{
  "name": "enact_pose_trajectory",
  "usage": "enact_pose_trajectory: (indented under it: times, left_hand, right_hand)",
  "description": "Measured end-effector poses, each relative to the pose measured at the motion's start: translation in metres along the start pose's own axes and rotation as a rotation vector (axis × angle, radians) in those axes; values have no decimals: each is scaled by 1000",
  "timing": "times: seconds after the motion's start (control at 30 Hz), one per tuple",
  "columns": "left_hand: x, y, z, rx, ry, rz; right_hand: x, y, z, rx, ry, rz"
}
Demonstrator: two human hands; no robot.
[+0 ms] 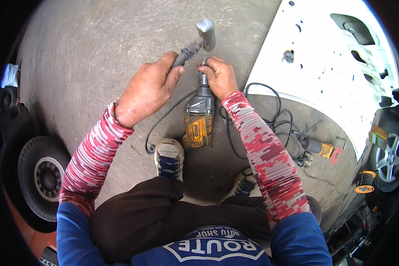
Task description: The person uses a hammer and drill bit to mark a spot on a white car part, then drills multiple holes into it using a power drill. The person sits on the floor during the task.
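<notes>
My left hand (148, 84) is wrapped round the handle of a hammer (206, 35), whose grey head hangs just above the nose of a power drill; the head looks slightly blurred. The yellow and grey drill (200, 122) lies on the floor, its front end pointing away from me. At that end, my right hand (221, 77) pinches a thin metal bit (204, 62) at the drill's chuck (203, 80). The fingers partly cover the bit, and the hammer head is close to its tip.
Black cables (277, 111) loop over the concrete floor. A yellow angle grinder (317, 147) with a red disc lies at right, below a white car panel (279, 66). An orange-and-black spool (365, 181) and an alloy wheel (389, 157) are farther right. A tyre (26, 170) stands left.
</notes>
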State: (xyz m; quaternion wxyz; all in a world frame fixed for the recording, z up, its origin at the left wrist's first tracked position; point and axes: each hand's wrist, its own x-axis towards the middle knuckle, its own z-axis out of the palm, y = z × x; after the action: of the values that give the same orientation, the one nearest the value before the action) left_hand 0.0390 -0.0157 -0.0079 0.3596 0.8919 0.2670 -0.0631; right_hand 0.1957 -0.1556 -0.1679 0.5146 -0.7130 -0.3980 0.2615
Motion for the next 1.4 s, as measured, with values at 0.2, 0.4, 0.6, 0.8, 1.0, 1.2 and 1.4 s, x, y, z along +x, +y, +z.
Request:
enact_pose_trajectory:
  times: [0.2,0.4,0.6,0.8,1.0,1.2,1.4]
  left_hand:
    - [0,15,-20,-110,218,108]
    - [-12,20,2,-207,382,111]
    - [1,4,-13,7,116,-34]
    - [-11,13,3,-350,429,194]
    - [-7,-5,-10,-42,104,-75]
    - [-13,7,4,-457,451,202]
    - [-24,-18,15,-142,70,-106]
  right_hand:
    - [-4,2,4,-20,43,-27]
    - [-1,1,4,-55,25,-14]
    - [0,0,1,-56,-21,-7]
    - [0,1,3,-70,-4,-36]
    - [0,4,4,-18,3,-32]
    - [5,-1,3,-27,-3,-72]
    - [-3,-3,3,-99,24,-1]
